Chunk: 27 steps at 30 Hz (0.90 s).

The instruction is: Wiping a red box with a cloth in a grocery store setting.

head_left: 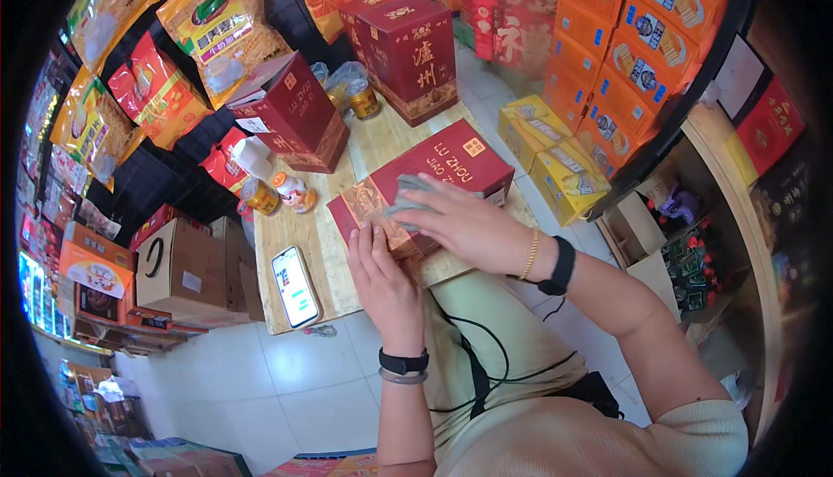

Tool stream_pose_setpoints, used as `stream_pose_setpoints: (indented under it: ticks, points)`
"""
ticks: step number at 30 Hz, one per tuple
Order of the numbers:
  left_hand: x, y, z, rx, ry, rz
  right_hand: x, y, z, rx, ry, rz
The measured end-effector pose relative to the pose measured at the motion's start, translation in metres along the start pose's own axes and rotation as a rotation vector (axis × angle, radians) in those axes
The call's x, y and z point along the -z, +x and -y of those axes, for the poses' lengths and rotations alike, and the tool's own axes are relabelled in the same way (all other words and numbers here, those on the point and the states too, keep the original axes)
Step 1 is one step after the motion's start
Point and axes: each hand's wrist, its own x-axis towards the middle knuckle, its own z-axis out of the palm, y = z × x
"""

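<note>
A dark red carton with gold trim (434,160) lies on its side on the wooden table in front of me. The fingers of my left hand (379,277) press together over its near left corner, holding it; the thumb is mostly hidden. Against the upper face of the carton, my right hand (451,217) presses a crumpled grey cloth (415,189), gripped under the fingers. Two similar red cartons stand farther back, one at the left (295,113) and a taller one (403,56) behind.
On the wooden table (334,256) are a phone (295,286), a small white bottle (293,191) and gold cans (260,197). Yellow boxes (555,160) and stacked orange boxes (646,52) stand at the right. Snack bags (221,35) line the far left; a cardboard box (184,269) sits below.
</note>
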Motion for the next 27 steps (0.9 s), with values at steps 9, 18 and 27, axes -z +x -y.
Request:
stream_pose_setpoints:
  ticks: [9,18,27]
  points:
    - [0.001,0.001,0.0,0.018,-0.011,-0.011,0.03,-0.018,-0.047,-0.189,-0.131,-0.046]
    - [0.001,0.0,0.001,0.011,-0.012,0.011,-0.013,0.027,-0.06,-0.249,-0.22,-0.197]
    - [0.001,0.0,0.001,0.011,-0.024,-0.004,-0.042,0.05,-0.034,-0.133,-0.139,-0.201]
